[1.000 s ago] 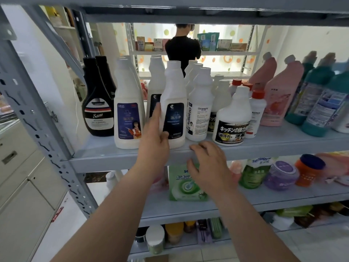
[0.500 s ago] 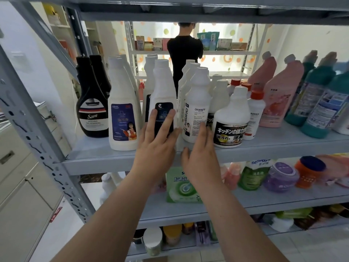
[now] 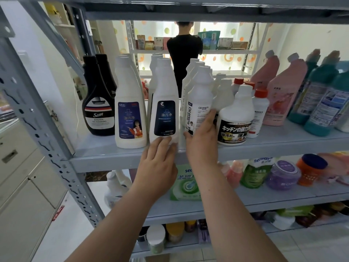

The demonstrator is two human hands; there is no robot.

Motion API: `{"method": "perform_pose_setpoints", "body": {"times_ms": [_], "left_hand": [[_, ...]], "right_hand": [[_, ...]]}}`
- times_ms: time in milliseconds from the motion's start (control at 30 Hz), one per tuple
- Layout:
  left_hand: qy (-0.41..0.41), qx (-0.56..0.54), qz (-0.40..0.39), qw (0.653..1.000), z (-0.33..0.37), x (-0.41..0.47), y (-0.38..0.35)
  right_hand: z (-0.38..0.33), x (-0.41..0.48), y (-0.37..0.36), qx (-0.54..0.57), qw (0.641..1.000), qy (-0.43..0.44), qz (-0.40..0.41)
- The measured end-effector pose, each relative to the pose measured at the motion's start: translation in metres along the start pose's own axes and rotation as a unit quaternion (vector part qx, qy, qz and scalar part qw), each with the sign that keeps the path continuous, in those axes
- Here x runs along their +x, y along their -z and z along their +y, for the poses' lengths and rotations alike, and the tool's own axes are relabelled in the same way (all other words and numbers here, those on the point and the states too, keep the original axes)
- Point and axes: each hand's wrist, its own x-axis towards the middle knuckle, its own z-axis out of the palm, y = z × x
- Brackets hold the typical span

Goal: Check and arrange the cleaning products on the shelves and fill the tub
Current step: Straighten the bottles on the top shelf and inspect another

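The left hand [image 3: 158,159] lies nearly flat, fingers straight, their tips touching the rounded base of a tall white plastic bottle with a navy label [image 3: 164,110]. It closes on nothing. Just beside it, the right hand [image 3: 203,140] wraps a slimmer, round-shouldered Oil energy bottle [image 3: 199,99], thumb on the left of the label and fingers curled round the right. Both bottles stand upright near the front lip of the grey painted-metal shelf [image 3: 105,154], among glossy neighbours: a waisted black Sam bottle [image 3: 98,110] at the far left, a white bottle with a blue figure label [image 3: 130,114], and a squat white bottle with a black Japanese label [image 3: 236,120] just beside the right hand. Angled-neck pink bottles [image 3: 283,91] and teal bottles [image 3: 321,103] stand further right.
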Motion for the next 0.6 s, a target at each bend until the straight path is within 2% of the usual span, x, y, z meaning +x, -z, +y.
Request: {"method": "perform_pose_setpoints", "body": {"times_ms": [100, 267, 467, 533, 600], "left_hand": [[-0.011, -0.004, -0.001, 1.0, -0.004, -0.005, 0.0], [-0.019, -0.013, -0.046, 0.999, -0.006, -0.01, 0.004], [-0.043, -0.033, -0.121, 0.991, -0.014, -0.017, 0.014], [-0.033, -0.115, -0.139, 0.983, -0.015, -0.023, 0.027], [0.067, -0.295, -0.156, 0.94, -0.011, -0.029, 0.053]], "right_hand": [[-0.006, 0.0, -0.001, 0.022, 1.0, -0.011, 0.005], [-0.01, 0.005, 0.002, 0.056, 0.998, -0.026, -0.01], [-0.008, -0.022, 0.018, 0.081, 0.997, 0.014, -0.001], [-0.009, -0.039, 0.032, 0.106, 0.994, 0.023, -0.006], [-0.012, -0.061, 0.056, 0.158, 0.986, 0.011, -0.044]]}}
